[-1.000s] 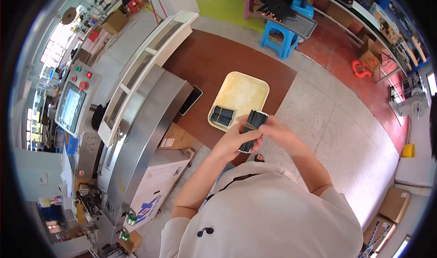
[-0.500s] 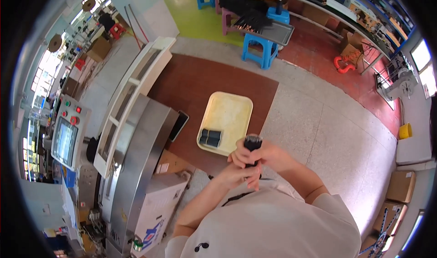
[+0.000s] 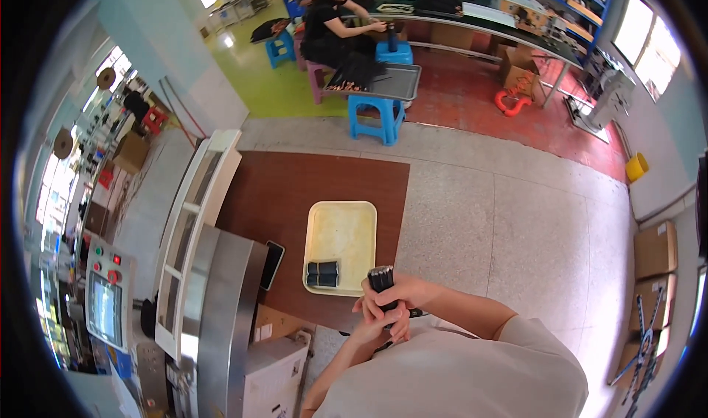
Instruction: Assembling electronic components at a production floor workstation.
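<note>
A bundle of thin black strips (image 3: 381, 276) is held upright close to my body, its pale-edged ends showing at the top. My right hand (image 3: 403, 291) is wrapped round its upper part. Lower down, the fingers of my left hand (image 3: 377, 328) close round the same bundle, and both hands touch. What the palms cover is hidden. Just beyond my hands, a cream tray (image 3: 343, 230) lies on a brown table (image 3: 295, 178). Dark rolled pieces (image 3: 322, 273), bound with a thin band, sit in the tray's near left corner.
A black phone (image 3: 272, 265) lies left of the tray, beside a steel machine (image 3: 225, 293) with a control panel (image 3: 107, 300). Farther off, a person (image 3: 332, 31) works near blue stools (image 3: 375, 119) and a grey tray (image 3: 402, 82). Cardboard boxes (image 3: 655, 250) stand at the right.
My view has tilted up, so the table and tray appear lower and more of the far workbench shows. Both hands still grip the bundle, whose ends now show more plainly.
</note>
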`<control>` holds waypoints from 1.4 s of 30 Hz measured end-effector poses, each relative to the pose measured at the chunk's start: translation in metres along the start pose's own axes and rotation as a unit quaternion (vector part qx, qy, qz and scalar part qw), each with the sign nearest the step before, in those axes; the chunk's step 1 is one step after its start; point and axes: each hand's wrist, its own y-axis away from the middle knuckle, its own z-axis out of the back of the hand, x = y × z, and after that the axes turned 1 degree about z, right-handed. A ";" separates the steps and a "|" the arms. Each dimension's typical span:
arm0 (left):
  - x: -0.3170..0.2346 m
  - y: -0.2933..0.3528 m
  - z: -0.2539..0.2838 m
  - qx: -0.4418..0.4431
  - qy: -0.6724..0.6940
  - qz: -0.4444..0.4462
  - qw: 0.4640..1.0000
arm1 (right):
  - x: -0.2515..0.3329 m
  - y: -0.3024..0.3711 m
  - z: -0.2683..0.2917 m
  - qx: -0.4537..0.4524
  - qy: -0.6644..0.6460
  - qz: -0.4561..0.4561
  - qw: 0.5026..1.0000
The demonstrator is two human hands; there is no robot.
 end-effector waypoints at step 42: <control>0.003 -0.012 -0.012 0.000 0.047 0.078 0.996 | -0.029 0.037 0.014 -0.092 -0.070 0.084 0.990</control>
